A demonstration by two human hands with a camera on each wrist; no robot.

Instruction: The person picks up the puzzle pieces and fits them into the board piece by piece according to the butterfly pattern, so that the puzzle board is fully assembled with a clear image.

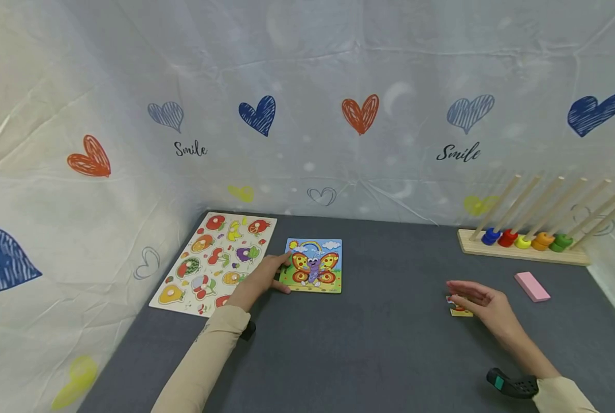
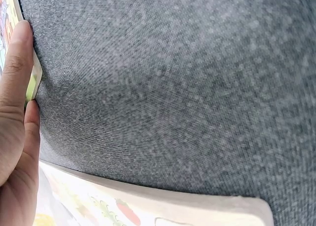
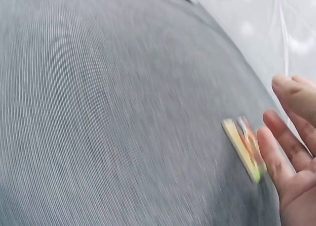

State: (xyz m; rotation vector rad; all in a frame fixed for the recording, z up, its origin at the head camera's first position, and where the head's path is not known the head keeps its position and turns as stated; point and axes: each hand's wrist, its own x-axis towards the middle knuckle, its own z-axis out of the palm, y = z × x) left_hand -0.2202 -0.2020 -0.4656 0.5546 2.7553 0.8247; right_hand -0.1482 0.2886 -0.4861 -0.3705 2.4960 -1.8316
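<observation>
A square butterfly puzzle (image 1: 315,267) lies on the dark grey table, left of the middle. My left hand (image 1: 264,277) is at its left side, the thumb by the lower left corner and other fingers along the edge; the left wrist view shows these fingers (image 2: 19,63) fairly straight. Farther right, a small puzzle piece (image 1: 460,311) with a yellow strip lies on the table. Over it is my right hand (image 1: 485,307), which partly hides it in the head view. In the right wrist view the fingers are spread and bent beside the piece (image 3: 244,147), not gripping it.
A fruit peg puzzle board (image 1: 211,261) lies left, partly behind my left forearm. At the back right stands a wooden peg rack (image 1: 524,250) with coloured rings on tall rods. A pink block (image 1: 532,286) lies right of my right hand. A white curtain (image 1: 307,160) rises behind the table.
</observation>
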